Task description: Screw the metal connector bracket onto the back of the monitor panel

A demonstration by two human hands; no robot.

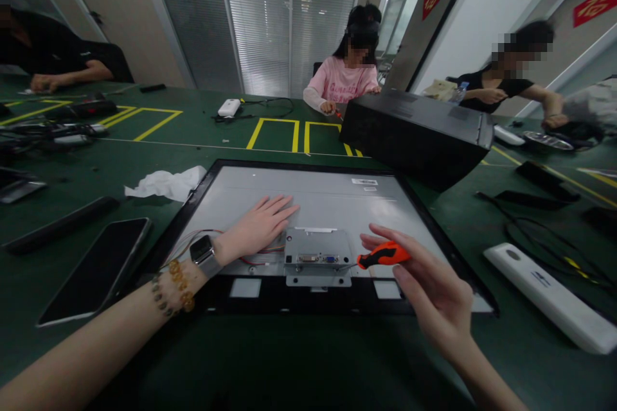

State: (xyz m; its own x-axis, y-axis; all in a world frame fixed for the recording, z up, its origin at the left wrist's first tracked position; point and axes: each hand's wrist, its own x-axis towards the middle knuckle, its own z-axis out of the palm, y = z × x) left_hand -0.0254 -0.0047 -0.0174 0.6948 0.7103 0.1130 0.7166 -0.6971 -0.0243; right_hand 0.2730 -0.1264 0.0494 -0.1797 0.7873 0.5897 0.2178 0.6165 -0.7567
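A monitor panel [231, 196] with a black frame lies face down on the green table, its grey metal back upward. My left hand [263, 226] rests flat on this back, fingers stretched out, with a watch [205, 253] and bead bracelets on the wrist. Right of it sits a small metal box [315, 244] with a blue video port and a white one facing me. My right hand [429, 276] loosely holds an orange and black screwdriver [385, 254] between thumb and fingers. The screwdriver's shaft points left at the box's lower right edge; whether its tip touches a screw cannot be made out.
A smartphone [96, 270] and crumpled white tissue [166, 183] lie left of the panel. A white, long device [549, 295] and black cables are on the right. A large black casing [414, 128] stands behind, where a person in pink works. Other people sit at both sides.
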